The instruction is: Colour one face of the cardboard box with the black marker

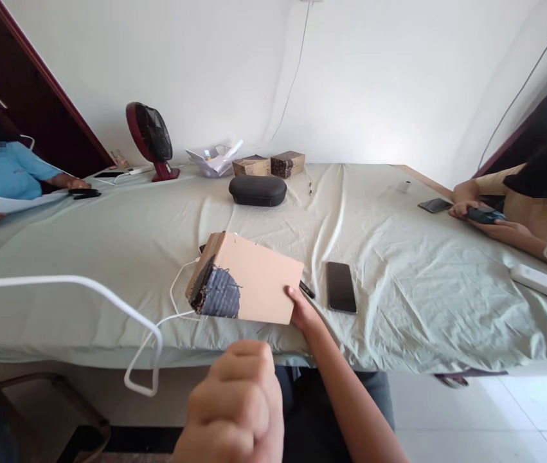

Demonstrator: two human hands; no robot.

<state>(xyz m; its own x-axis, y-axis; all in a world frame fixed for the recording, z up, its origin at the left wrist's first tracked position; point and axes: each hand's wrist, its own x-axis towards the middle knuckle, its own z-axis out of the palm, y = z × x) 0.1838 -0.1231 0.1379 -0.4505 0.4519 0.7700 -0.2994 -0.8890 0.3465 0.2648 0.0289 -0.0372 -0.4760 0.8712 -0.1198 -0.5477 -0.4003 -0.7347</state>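
My right hand [302, 313] grips the near right corner of a tan cardboard piece [254, 273] and holds it tilted above the table's front edge. Dark grey thread [220, 294] is wound around the cardboard's left end. My left hand [237, 405] is a closed fist close to the camera, below the cardboard and apart from it; what it holds, if anything, is hidden. A black phone [341, 287] lies face up just right of my right hand. A dark pen [308, 290] pokes out from under the cardboard.
A pale green cloth [398, 257] covers the table. A white cable [109, 292] loops over the front left edge. Farther back are a black case [257, 190], a red fan [150, 138] and two small boxes [268, 165]. Other people sit left [8, 177] and right [519, 212].
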